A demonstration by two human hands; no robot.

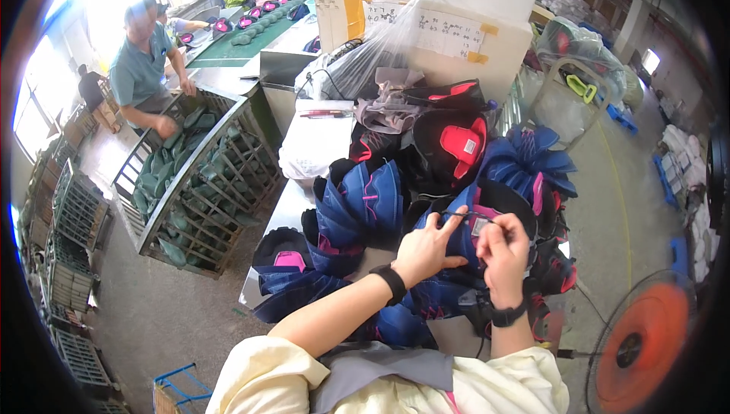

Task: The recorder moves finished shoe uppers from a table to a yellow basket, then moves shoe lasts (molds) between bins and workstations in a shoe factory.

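- Blue shoe upper point(464, 235) with pink trim sits on the pile of uppers point(365, 205) in front of you, on the metal table point(285, 212).
- Your left hand point(426, 250) grips its edge; your right hand point(503, 256) pinches a thin black lace point(465, 215) above it.

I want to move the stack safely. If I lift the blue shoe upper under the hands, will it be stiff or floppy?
Probably floppy: the blue upper bends under both hands. Likely light, since its thin panels fan out. The pile could slide if pushed.
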